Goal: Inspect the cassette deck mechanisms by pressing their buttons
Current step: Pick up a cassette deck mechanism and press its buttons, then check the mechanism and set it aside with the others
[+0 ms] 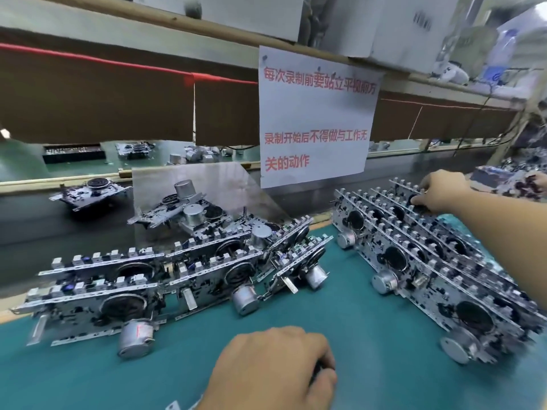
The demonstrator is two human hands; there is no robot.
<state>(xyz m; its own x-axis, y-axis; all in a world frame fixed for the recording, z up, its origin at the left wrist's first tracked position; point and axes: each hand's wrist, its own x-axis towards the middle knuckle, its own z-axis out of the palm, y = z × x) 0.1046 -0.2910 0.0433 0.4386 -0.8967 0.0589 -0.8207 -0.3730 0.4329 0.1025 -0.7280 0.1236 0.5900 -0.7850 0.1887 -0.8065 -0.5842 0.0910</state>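
Note:
Several metal cassette deck mechanisms stand on edge in rows on the green mat. One group [142,279] is at the left, a second stack [414,255] at the right. My right hand [441,190] reaches over to the far end of the right stack, and its fingers pinch the top of the rearmost cassette deck mechanism [414,202] by a dark round part. My left hand [275,368] lies low in front on the mat with its fingers curled. Something dark shows at its fingertips, and what is under the palm is hidden.
A dark conveyor belt [59,226] runs behind the mat with a single mechanism [91,192] on it. A clear plastic sheet [207,184] leans over more mechanisms. A white paper notice [316,119] hangs from the shelf. More parts are heaped at the far right [521,179].

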